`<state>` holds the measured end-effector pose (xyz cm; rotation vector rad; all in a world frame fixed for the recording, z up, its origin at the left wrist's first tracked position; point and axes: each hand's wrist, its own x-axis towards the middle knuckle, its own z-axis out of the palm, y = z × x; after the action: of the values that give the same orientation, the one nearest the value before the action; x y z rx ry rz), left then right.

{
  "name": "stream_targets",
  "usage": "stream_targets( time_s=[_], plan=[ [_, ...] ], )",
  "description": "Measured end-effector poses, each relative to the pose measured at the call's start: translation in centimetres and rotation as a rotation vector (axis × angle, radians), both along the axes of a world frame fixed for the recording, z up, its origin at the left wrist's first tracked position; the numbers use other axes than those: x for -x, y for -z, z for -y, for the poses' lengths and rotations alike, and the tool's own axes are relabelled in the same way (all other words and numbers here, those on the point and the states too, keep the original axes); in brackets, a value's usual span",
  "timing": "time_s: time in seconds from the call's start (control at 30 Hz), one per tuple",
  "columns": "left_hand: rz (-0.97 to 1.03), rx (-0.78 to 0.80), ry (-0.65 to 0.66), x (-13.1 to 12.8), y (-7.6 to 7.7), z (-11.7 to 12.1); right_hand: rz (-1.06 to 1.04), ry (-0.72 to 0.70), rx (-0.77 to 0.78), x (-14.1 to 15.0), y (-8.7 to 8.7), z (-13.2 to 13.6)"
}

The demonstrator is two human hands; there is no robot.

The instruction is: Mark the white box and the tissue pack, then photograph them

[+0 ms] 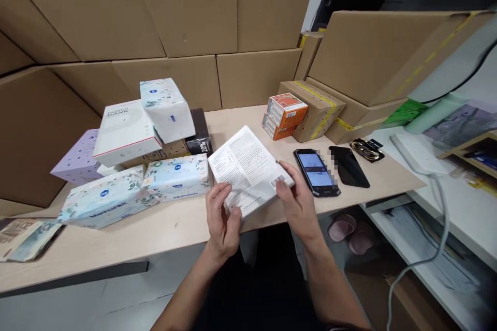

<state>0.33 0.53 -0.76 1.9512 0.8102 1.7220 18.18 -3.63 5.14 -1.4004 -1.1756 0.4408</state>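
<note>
A flat white box [248,168] with small printed text and a barcode is tilted above the table's front edge. My left hand [223,217] grips its lower left corner, thumb and fingers closed on the edge. On the right edge, near the barcode, my right hand [297,199] has its thumb on the printed face and its fingers behind. Left of the box lie floral tissue packs [178,178]. A phone [316,171] with a lit screen lies right of my right hand, beside a black flat phone-like slab [349,166].
A white power bank box [126,132] and another tissue pack [166,108] are stacked at left. Banknotes [27,238] lie at the front left. Orange boxes [285,114] stand before a cardboard box [314,108]. Tall cartons [186,15] wall the back. A cable [438,238] hangs right.
</note>
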Motion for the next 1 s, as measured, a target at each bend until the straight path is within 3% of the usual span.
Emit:
stream_targets(
  time_s=[0.13,0.3,0.43,0.53,0.73,1.0],
  plan=[
    [-0.02,-0.055,-0.028,-0.2,-0.1,0.1,0.211,0.095,-0.136,-1.8,-2.2,-2.5],
    [-0.114,-0.044,-0.028,0.0,-0.6,0.1,0.593,0.234,-0.284,-3.5,-3.9,-8.4],
    [-0.21,-0.03,0.0,0.1,-1.1,0.1,0.789,0.249,-0.199,-4.3,-3.6,-13.0],
    [-0.253,-0.024,0.005,0.1,-1.4,0.2,0.894,0.215,-0.073,-4.3,-3.1,-15.1],
    [-0.284,-0.007,0.019,0.0,-1.6,0.2,0.935,0.256,0.144,-4.0,-2.7,-15.9],
    [-0.294,-0.014,0.004,-0.2,-1.6,0.2,0.897,0.319,0.064,-3.6,-3.5,-15.4]
  ],
)
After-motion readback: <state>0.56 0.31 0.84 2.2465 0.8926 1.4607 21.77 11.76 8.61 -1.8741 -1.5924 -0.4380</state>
